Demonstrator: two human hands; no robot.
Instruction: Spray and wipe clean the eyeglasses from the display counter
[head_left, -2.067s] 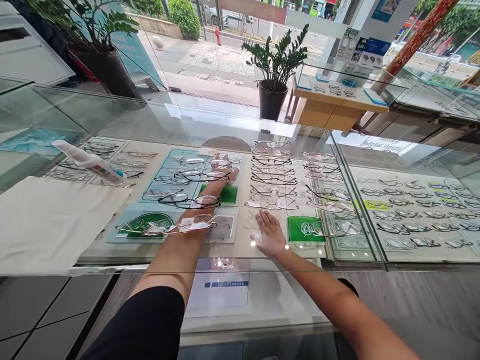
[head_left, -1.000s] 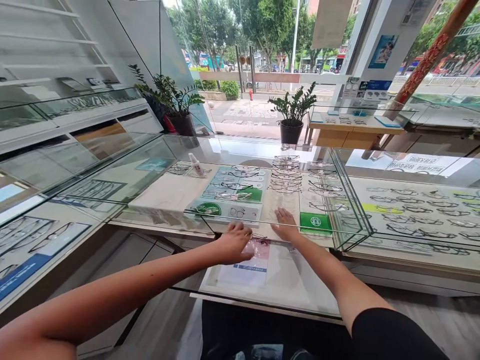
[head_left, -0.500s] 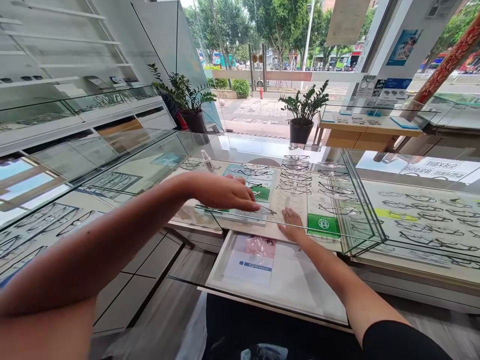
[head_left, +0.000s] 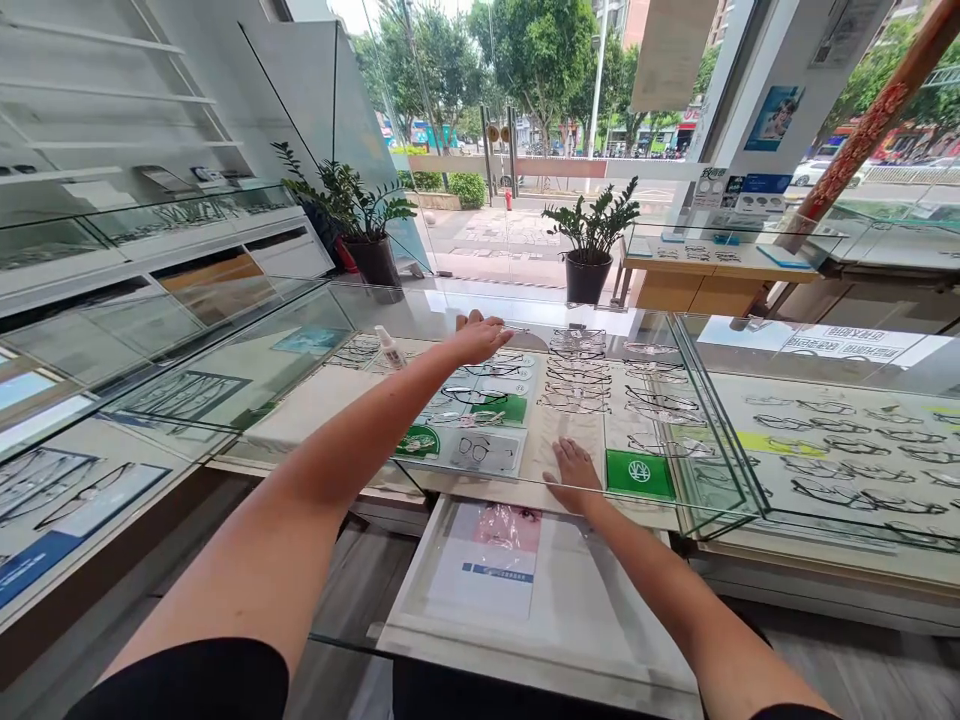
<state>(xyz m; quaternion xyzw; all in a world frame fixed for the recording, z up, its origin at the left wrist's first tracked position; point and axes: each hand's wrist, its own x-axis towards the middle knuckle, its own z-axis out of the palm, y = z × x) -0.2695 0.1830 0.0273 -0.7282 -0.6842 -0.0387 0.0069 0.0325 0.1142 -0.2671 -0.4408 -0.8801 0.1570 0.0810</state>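
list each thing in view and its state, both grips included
left grip, reaching over the far display; whether it holds anything unclear
right grip, palm down, open
middle eyeglasses column, lined up; folding unclear
white bottle, standing
pale cloth, spread out
green card, lying flat
potted plants, upright

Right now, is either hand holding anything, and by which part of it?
The right hand holds nothing; it lies palm down. Some glasses show near the left hand, but whether it grips them, and where, cannot be told.

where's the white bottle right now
In the head view, the white bottle is left of centre, by the far edge of the white cloth and left of the left hand.
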